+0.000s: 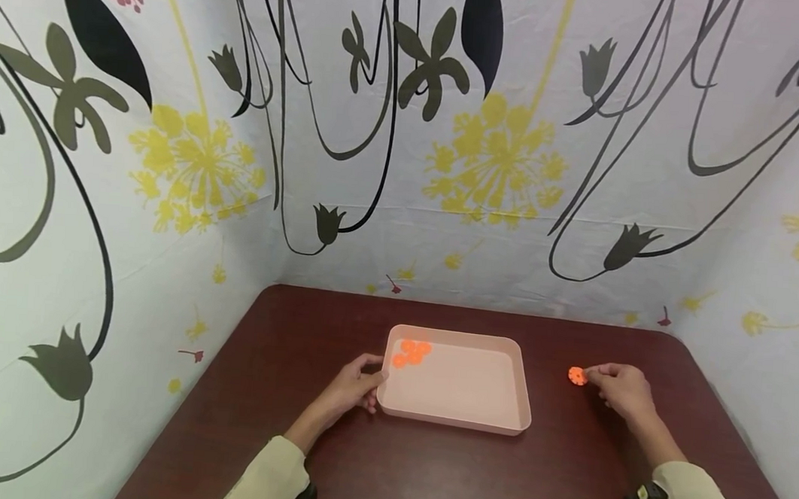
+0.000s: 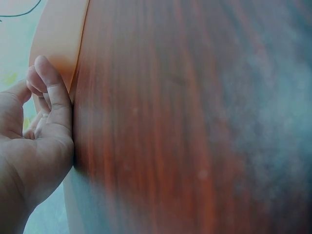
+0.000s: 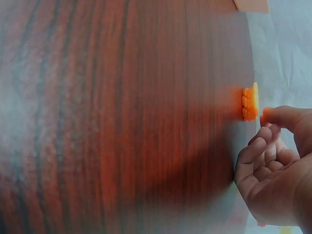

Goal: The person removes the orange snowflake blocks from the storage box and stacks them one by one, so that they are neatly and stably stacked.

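A shallow peach tray (image 1: 458, 421) lies on the dark wood table. My left hand (image 1: 358, 383) holds it at its left side, the thumb by the rim. In the left wrist view, that hand (image 2: 46, 112) has its fingers curled against the tray wall (image 2: 61, 34). Several flat orange discs (image 1: 411, 352) lie in the tray's far left corner. To the right of the tray, my right hand (image 1: 623, 389) pinches an orange notched disc (image 1: 577, 376) at its right edge. Close up, the orange piece (image 3: 250, 103) looks layered, beside the fingertips of my right hand (image 3: 273, 161).
Dark wood table (image 1: 429, 469) surrounds the tray. Printed cloth walls (image 1: 404, 167) with flowers and vines stand close behind the table and along both sides.
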`<state>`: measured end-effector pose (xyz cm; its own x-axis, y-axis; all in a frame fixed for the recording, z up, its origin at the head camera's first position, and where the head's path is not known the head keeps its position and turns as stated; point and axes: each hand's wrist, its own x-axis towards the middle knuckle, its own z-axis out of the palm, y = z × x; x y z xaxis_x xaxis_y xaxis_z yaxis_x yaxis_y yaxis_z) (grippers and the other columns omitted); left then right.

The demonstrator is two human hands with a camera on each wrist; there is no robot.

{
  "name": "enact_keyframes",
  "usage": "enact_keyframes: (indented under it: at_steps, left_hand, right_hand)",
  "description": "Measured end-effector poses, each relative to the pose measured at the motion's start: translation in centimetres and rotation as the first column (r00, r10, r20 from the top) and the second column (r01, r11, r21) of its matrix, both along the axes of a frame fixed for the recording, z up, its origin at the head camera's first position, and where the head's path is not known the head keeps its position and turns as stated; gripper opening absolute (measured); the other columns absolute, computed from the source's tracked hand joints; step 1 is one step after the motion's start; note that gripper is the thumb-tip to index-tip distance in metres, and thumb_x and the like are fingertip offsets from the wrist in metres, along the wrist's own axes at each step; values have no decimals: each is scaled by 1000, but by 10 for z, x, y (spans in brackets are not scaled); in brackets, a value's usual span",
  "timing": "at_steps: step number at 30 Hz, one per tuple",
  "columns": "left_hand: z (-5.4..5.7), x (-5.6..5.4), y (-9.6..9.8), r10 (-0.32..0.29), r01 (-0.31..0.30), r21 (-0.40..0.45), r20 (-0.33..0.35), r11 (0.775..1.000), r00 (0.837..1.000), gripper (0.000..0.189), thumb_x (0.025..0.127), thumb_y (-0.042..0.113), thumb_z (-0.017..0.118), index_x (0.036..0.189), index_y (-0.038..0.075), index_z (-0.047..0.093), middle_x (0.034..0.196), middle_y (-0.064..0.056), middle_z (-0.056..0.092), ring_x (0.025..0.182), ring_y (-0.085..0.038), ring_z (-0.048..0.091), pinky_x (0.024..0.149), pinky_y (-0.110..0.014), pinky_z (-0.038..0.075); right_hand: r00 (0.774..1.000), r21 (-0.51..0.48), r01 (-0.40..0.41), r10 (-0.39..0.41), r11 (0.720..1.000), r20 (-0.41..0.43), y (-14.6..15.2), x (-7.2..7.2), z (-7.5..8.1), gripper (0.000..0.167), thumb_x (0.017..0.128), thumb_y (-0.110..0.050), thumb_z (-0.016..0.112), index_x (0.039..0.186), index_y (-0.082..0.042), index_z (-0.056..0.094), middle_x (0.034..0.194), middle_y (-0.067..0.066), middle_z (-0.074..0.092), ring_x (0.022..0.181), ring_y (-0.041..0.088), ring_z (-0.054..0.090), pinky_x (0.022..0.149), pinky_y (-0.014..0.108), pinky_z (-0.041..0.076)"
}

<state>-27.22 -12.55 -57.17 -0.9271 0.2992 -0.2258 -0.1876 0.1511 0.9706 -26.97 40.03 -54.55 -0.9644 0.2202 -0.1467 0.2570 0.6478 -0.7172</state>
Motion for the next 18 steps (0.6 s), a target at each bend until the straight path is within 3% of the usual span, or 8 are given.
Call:
enact_keyframes:
  at_steps: [5, 8, 13, 18]
  left_hand:
    - [0, 1, 0, -2, 2, 6, 0, 1000, 1000, 56, 106, 29, 66, 152, 6, 46, 70, 1, 60, 59, -11, 59, 59, -28, 61]
    - [0, 1, -1, 3, -3, 9, 7, 1000, 1000, 55, 106, 28, 66, 152, 6, 47, 70, 1, 60, 59, -11, 59, 59, -28, 61]
    - [0, 1, -1, 5, -5, 13, -2, 1000, 1000, 54, 106, 27, 66, 151, 6, 47, 70, 1, 59, 59, -11, 59, 59, -28, 61]
    - [1, 2, -1, -7, 7, 16, 0, 1000, 1000, 55, 106, 27, 67, 152, 6, 46, 70, 1, 59, 59, -11, 59, 59, -28, 61]
  right_hand:
    - [1000, 5, -1, 1, 1000, -16, -1, 1, 1, 47, 104, -42, 65, 118, 1, 75, 89, 3, 69, 71, 16, 59, 58, 31, 54]
    - [995, 55, 0, 6, 998, -102, -9, 2, 4, 49, 102, -47, 66, 116, -1, 76, 88, 5, 69, 69, 13, 57, 56, 29, 50]
    - [949, 137, -22, 63, 990, -310, -37, 1, 14, 41, 98, -46, 74, 115, -9, 79, 84, 5, 69, 66, 7, 54, 54, 25, 44]
    - [908, 131, -85, 131, 988, -399, -75, -2, 18, 31, 95, -37, 80, 114, -12, 79, 81, 2, 65, 65, 4, 51, 53, 23, 42]
